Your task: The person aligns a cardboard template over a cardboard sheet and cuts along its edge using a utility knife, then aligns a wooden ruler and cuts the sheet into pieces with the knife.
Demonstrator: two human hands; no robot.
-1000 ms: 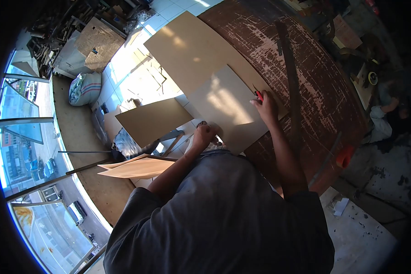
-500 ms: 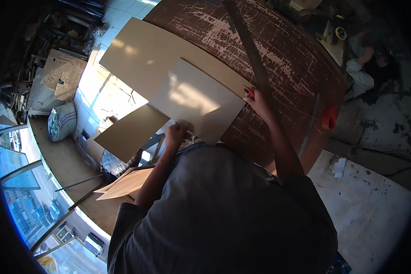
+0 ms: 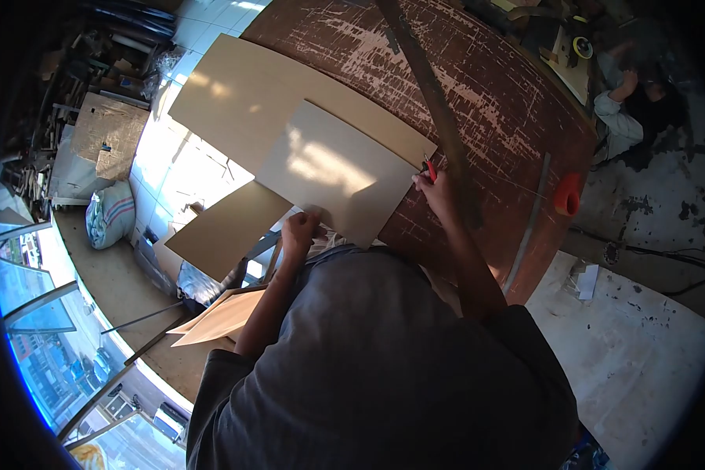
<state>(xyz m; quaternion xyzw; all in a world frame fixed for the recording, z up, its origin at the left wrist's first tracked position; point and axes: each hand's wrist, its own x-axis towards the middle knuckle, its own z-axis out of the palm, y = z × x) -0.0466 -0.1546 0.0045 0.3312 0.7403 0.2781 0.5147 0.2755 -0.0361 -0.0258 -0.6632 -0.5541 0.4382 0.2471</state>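
A rectangular greyish board (image 3: 321,176) lies over a larger tan board (image 3: 247,102) on the scratched brown table. My left hand (image 3: 299,229) is closed at the near edge of the greyish board, fingers curled onto it. At that board's right corner, my right hand (image 3: 439,192) grips a slim red tool (image 3: 432,168) with a thin tip pointing away from me; its exact kind is not clear. Another tan board (image 3: 227,227) sits at a slant left of my left hand.
A long dark strip (image 3: 427,78) crosses the brown table (image 3: 501,110). To the right lie a thin metal strip (image 3: 529,227) and an orange-red cup-like object (image 3: 566,196). Beyond the table's right side is another person (image 3: 623,117). A stuffed sack (image 3: 110,215) stands at left.
My right hand has shifted slightly toward me, and the red tool has turned more upright in its fingers. My left hand stays at the greyish board's edge.
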